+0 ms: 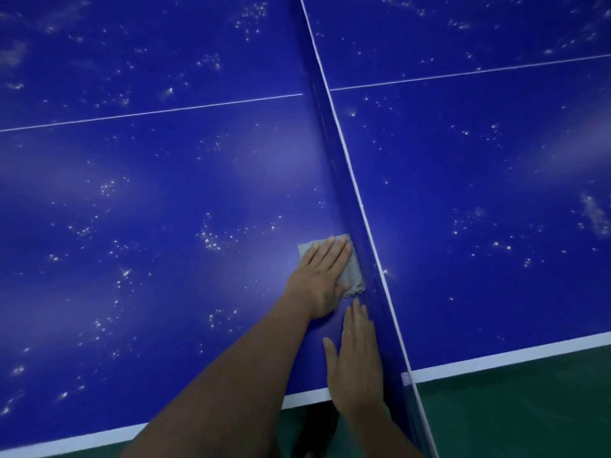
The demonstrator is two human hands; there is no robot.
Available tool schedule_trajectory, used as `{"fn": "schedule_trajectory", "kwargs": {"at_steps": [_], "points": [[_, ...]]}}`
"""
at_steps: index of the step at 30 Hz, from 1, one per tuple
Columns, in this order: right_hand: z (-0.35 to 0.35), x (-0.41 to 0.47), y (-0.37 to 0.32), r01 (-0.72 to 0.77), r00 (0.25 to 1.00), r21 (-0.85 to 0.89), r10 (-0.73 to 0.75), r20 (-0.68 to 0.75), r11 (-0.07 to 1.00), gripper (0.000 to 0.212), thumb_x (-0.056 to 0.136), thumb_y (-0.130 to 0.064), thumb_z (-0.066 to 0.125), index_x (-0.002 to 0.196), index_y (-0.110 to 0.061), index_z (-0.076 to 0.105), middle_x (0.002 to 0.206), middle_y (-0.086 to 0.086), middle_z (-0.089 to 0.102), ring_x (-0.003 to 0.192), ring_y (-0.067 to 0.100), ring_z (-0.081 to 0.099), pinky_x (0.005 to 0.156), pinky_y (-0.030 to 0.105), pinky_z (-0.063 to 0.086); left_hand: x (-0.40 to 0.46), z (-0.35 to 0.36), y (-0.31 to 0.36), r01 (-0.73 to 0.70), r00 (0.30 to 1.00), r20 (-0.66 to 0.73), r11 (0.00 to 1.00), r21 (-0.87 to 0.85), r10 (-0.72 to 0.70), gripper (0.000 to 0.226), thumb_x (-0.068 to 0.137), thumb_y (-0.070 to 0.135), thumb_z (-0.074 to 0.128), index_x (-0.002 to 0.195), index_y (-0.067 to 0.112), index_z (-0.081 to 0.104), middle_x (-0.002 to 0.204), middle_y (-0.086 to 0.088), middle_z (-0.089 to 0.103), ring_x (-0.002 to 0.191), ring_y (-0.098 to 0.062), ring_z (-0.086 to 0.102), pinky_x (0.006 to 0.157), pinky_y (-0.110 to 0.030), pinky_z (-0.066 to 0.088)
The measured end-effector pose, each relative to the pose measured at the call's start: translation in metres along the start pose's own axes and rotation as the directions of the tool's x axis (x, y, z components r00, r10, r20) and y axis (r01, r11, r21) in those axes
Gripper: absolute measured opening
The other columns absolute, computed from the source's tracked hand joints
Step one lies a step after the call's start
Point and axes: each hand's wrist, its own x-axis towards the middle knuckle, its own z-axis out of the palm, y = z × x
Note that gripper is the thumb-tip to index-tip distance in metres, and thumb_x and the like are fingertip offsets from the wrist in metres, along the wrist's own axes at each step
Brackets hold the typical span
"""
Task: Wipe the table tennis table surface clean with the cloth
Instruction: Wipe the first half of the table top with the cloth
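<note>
The blue table tennis table [158,180] fills the view, speckled with white dust and droplets on both halves. A small grey cloth [354,276] lies flat on the near-left half, right against the net [335,160]. My left hand [322,280] presses down on the cloth with its fingers stretched out and pointing toward the net, covering most of it. My right hand [357,358] rests flat on the bare table just below the cloth, beside the net, with nothing in it.
The net, with its white top band, runs from top centre down to the bottom right and splits the table. The white edge line [496,360] marks the near edge. Beyond it is green floor [529,418]. A thin white centre line [148,111] crosses both halves.
</note>
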Motion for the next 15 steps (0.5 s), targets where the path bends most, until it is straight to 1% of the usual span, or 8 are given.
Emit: {"fn": "schedule_trajectory", "kwargs": {"at_steps": [2, 4, 6, 8, 10, 11, 13, 15], "points": [[0.006, 0.007, 0.001, 0.044, 0.999, -0.043, -0.046, -0.026, 0.998, 0.077, 0.111, -0.051, 0.031, 0.167, 0.001, 0.021, 0.177, 0.015, 0.019, 0.163, 0.029, 0.022, 0.130, 0.042, 0.017, -0.013, 0.014, 0.004, 0.008, 0.997, -0.081, 0.998, -0.068, -0.014, 0.078, 0.109, 0.053, 0.026, 0.169, 0.013, -0.004, 0.177, 0.000, -0.010, 0.162, -0.014, -0.017, 0.132, -0.038, -0.010], [0.010, 0.008, 0.000, 0.077, 0.993, -0.020, -0.079, -0.090, 0.997, 0.074, 0.110, -0.044, 0.037, 0.166, 0.002, 0.023, 0.175, 0.017, 0.021, 0.161, 0.032, 0.026, 0.131, 0.045, 0.018, -0.027, 0.028, 0.010, 0.009, 0.989, -0.144, 0.997, -0.077, -0.020, 0.075, 0.111, 0.051, 0.026, 0.169, 0.011, 0.002, 0.178, -0.003, -0.002, 0.163, -0.015, -0.014, 0.132, -0.037, -0.010], [0.013, 0.005, 0.000, 0.099, 0.987, 0.007, -0.097, -0.125, 0.995, 0.073, 0.109, -0.039, 0.041, 0.167, 0.001, 0.021, 0.176, 0.016, 0.020, 0.162, 0.031, 0.024, 0.131, 0.047, 0.020, -0.033, 0.033, 0.013, 0.017, 0.992, -0.124, 0.995, -0.102, -0.030, 0.070, 0.113, 0.052, 0.019, 0.169, 0.014, 0.001, 0.178, -0.001, -0.004, 0.163, -0.014, -0.015, 0.133, -0.040, -0.008], [0.010, 0.004, -0.001, 0.087, 0.990, 0.021, -0.084, -0.110, 0.996, 0.075, 0.109, -0.042, 0.041, 0.168, -0.001, 0.018, 0.177, 0.013, 0.018, 0.164, 0.029, 0.019, 0.131, 0.047, 0.020, -0.027, 0.028, 0.006, 0.014, 0.994, -0.105, 0.994, -0.109, -0.026, 0.068, 0.113, 0.055, 0.008, 0.170, 0.018, -0.001, 0.178, 0.003, -0.008, 0.162, -0.012, -0.017, 0.134, -0.043, -0.004], [0.007, 0.005, -0.002, 0.073, 0.995, -0.028, -0.075, -0.070, 0.997, 0.077, 0.109, -0.046, 0.038, 0.168, -0.002, 0.017, 0.178, 0.011, 0.015, 0.165, 0.029, 0.016, 0.131, 0.047, 0.020, -0.007, 0.019, -0.010, 0.010, 0.990, -0.137, 0.997, -0.082, -0.021, 0.070, 0.110, 0.055, -0.003, 0.170, 0.019, 0.000, 0.178, 0.004, -0.008, 0.163, -0.013, -0.015, 0.134, -0.044, -0.001], [0.007, 0.006, -0.002, 0.075, 0.996, -0.062, -0.078, -0.049, 0.995, 0.077, 0.109, -0.047, 0.037, 0.168, -0.001, 0.016, 0.178, 0.012, 0.013, 0.165, 0.029, 0.015, 0.131, 0.046, 0.018, 0.004, 0.013, -0.020, 0.028, 0.987, -0.153, 0.996, -0.089, -0.041, 0.071, 0.110, 0.055, -0.007, 0.170, 0.018, 0.001, 0.178, 0.003, -0.007, 0.163, -0.014, -0.013, 0.133, -0.045, 0.001], [0.007, 0.008, -0.001, 0.072, 0.997, -0.117, -0.074, -0.014, 0.991, 0.078, 0.109, -0.050, 0.034, 0.168, -0.002, 0.015, 0.179, 0.012, 0.009, 0.165, 0.029, 0.011, 0.133, 0.043, 0.011, 0.024, 0.003, -0.034, 0.071, 0.982, -0.168, 0.993, -0.096, -0.087, 0.070, 0.111, 0.052, -0.005, 0.170, 0.017, 0.004, 0.178, 0.002, -0.004, 0.164, -0.015, -0.010, 0.133, -0.045, 0.002], [0.007, 0.010, -0.001, 0.056, 0.998, -0.139, -0.056, 0.005, 0.989, 0.079, 0.110, -0.052, 0.028, 0.169, -0.004, 0.012, 0.179, 0.010, 0.006, 0.166, 0.027, 0.008, 0.132, 0.042, 0.009, 0.031, 0.004, -0.037, 0.080, 0.979, -0.184, 0.994, -0.070, -0.091, 0.066, 0.113, 0.048, 0.003, 0.170, 0.016, 0.005, 0.178, 0.000, -0.004, 0.164, -0.017, -0.009, 0.134, -0.045, 0.002]]}}
